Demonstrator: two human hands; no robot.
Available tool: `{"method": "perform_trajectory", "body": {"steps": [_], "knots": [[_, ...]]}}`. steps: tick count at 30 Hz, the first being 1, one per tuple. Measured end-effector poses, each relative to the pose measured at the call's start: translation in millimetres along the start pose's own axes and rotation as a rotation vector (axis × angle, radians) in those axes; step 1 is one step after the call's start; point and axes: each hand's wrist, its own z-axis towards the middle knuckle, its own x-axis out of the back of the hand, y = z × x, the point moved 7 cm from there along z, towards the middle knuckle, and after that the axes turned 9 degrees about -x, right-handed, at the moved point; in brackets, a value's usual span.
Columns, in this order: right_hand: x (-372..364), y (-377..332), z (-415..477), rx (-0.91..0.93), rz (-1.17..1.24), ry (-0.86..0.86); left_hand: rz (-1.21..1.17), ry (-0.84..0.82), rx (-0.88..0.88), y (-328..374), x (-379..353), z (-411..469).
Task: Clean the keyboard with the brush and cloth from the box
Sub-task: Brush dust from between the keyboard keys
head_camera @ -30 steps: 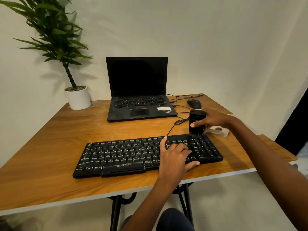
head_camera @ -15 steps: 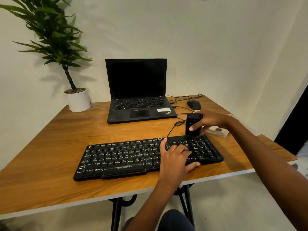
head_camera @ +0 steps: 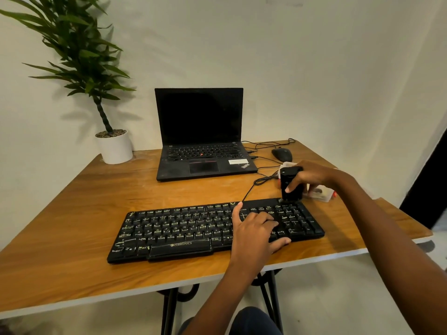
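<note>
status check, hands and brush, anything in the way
Left grip rests on keyboard, right side. Right grip holds brush upright at far right corner. Cable and box close behind, not blocking.

Left hand (head_camera: 254, 229) rests palm-down; right hand (head_camera: 313, 176) curls in a grip.
</note>
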Motion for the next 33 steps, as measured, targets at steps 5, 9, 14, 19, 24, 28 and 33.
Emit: {"method": "perform_trajectory", "body": {"steps": [5, 9, 14, 19, 24, 28, 33], "knots": [[-13, -4, -6, 0.09, 0.166, 0.022, -0.003, 0.01, -0.006, 0, 1, -1], [4, 11, -10, 0.022, 0.167, 0.118, -0.004, 0.01, -0.001, 1, 0, -1], [-6, 3, -11, 0.085, 0.186, 0.062, -0.001, 0.014, -0.005, 0, 1, 0], [7, 4, -17, -0.004, 0.03, 0.12, -0.001, 0.011, 0.0, 0, 1, 0], [-5, 4, -21, 0.127, 0.161, 0.204, 0.003, 0.015, -0.001, 0, 1, 0], [2, 17, -21, 0.069, 0.228, 0.372, 0.006, 0.021, -0.002, 0, 0, 0], [-17, 22, -31, 0.093, 0.474, 0.493, 0.011, 0.016, -0.001, 0, 0, 0]]}}
